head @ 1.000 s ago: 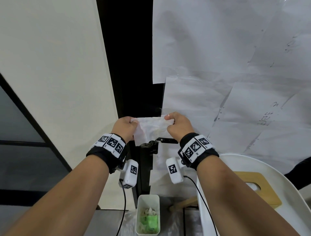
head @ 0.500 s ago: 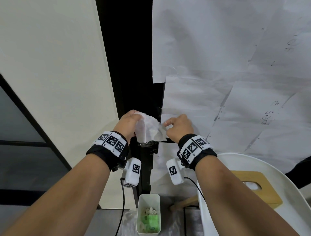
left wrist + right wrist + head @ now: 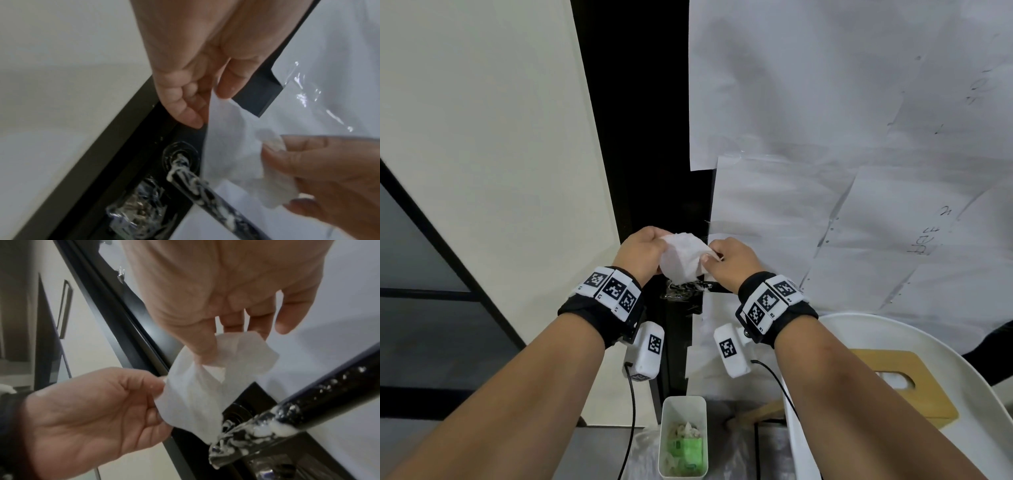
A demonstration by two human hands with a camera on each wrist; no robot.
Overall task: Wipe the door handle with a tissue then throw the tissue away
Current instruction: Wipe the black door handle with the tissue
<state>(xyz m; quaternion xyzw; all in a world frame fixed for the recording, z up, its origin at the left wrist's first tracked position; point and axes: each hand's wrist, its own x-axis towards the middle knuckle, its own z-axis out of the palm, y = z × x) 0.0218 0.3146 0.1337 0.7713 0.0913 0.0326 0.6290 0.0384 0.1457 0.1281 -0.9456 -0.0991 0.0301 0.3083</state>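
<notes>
White bin (image 3: 683,409) holds crumpled tissues and green wrappers; left hand (image 3: 642,251) and right hand (image 3: 732,262) pinch the tissue (image 3: 681,262).

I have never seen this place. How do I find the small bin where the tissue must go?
Start at the black door frame and look straight down, past both hands, to the floor. There stands a narrow white bin, open on top, with crumpled tissues and green wrappers inside. The wooden tissue box to its right lies on a white chair.
</notes>
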